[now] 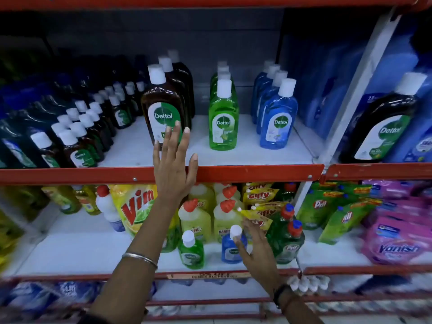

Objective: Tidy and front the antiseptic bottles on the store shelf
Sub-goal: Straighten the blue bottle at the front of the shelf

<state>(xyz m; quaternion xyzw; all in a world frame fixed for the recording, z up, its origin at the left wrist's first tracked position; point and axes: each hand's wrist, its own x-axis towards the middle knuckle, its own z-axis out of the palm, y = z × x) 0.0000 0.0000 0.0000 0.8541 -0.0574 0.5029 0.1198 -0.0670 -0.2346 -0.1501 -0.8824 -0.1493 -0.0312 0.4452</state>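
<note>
On the upper shelf (245,173) stand three rows of antiseptic bottles: large brown ones (161,104), green ones (223,118) and blue ones (279,120). My left hand (174,160) is raised with fingers spread, fingertips touching the front brown bottle's label. On the lower shelf a small green bottle (191,251) and a small blue bottle (232,247) stand near the front edge. My right hand (257,249) is open beside the small blue bottle, fingers touching its right side.
Several small brown bottles (79,136) fill the upper shelf's left side. A large brown bottle (381,122) stands in the right bay. Behind the small bottles are yellow cleaner bottles (196,216), a Vim pouch (138,206), green Pril bottles (287,239) and pink packs (395,239).
</note>
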